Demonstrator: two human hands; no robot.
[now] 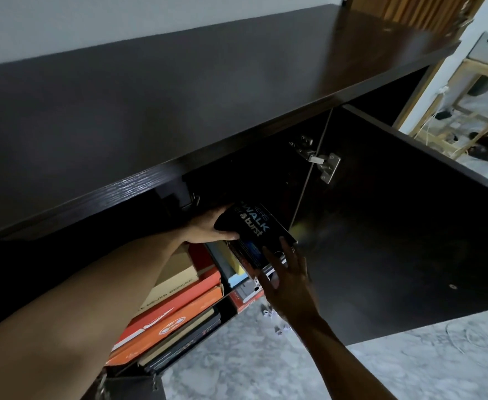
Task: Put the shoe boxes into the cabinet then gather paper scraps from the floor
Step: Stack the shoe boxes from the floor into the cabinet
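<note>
A black shoe box (pixel 254 226) with white and blue lettering sits tilted in the upper opening of the dark cabinet (pixel 179 111). My left hand (pixel 211 225) grips its far left end, thumb along the lower edge. My right hand (pixel 287 275) presses straight fingers against the near right end. Under it lie other boxes: a light blue and yellow one (pixel 229 265), a tan one (pixel 176 272), and orange boxes (pixel 179 310). Small white paper scraps (pixel 277 321) lie on the floor below the cabinet.
The right cabinet door (pixel 395 241) stands open, hinge (pixel 323 163) visible. A second door edge (pixel 133 388) shows at the bottom left. A wooden rack (pixel 467 111) with shoes stands at the far right. A thin white cable (pixel 473 336) lies on the grey marbled floor (pixel 237 370).
</note>
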